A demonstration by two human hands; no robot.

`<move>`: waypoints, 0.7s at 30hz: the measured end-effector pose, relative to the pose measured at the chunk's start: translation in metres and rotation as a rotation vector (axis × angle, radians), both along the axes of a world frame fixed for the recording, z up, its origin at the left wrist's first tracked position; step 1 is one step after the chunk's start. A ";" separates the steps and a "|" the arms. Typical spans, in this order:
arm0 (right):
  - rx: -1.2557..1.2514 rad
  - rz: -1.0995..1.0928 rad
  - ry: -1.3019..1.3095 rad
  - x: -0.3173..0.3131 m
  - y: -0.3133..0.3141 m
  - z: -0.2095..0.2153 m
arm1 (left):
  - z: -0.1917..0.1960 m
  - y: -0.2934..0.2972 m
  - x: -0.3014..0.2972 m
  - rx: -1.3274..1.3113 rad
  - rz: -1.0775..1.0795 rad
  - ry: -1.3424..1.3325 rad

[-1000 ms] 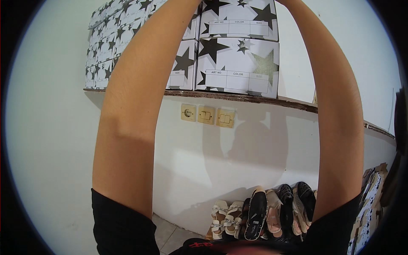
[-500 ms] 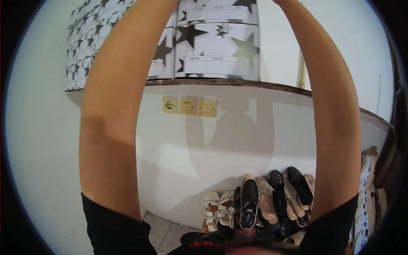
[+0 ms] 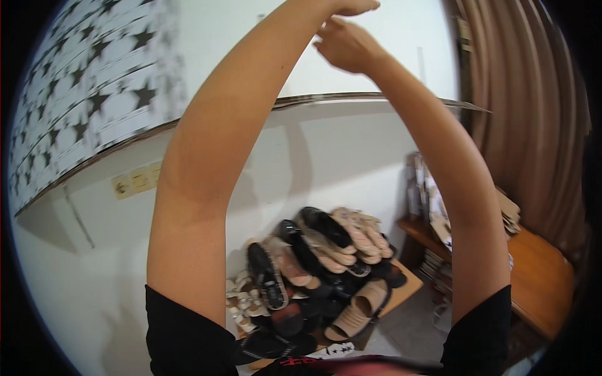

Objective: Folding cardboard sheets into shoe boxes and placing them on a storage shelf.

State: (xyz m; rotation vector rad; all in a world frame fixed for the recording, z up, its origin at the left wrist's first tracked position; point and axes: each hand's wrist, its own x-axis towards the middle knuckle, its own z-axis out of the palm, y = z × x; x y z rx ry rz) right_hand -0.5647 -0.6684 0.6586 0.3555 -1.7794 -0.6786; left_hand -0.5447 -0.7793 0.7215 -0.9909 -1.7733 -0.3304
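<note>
Both my arms reach up in front of a white panel (image 3: 244, 56) above a shelf edge. My left hand (image 3: 357, 6) is at the top edge of the view and partly cut off. What shows of it is stretched out to the right, with nothing seen in it. Just below it, my right hand (image 3: 348, 47) points left, its fingers a little apart and no object visible in them. The two hands overlap or nearly touch. Whether either one touches the panel I cannot tell.
Stacked star-patterned boxes (image 3: 100, 81) stand left on the shelf (image 3: 326, 99). Wall switches (image 3: 139, 181) sit beneath it. Shoes and sandals (image 3: 326, 229) are heaped low in front. At right are a brown curtain (image 3: 520, 81) and a wooden table (image 3: 545, 276).
My view has turned to the right, bringing the curtain and table in. My hands, far apart and mostly out of view before, have come together at the top.
</note>
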 end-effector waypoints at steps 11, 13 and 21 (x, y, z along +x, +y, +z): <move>-0.072 -0.456 -0.553 0.257 0.198 -0.172 | -0.104 0.195 0.175 -0.355 -0.744 -0.203; -0.253 -0.560 -0.652 0.297 0.219 -0.206 | -0.137 0.223 0.185 -0.398 -1.016 -0.267; -1.053 -0.811 -1.032 0.424 0.313 -0.327 | -0.282 0.364 0.209 -0.589 -1.450 -0.738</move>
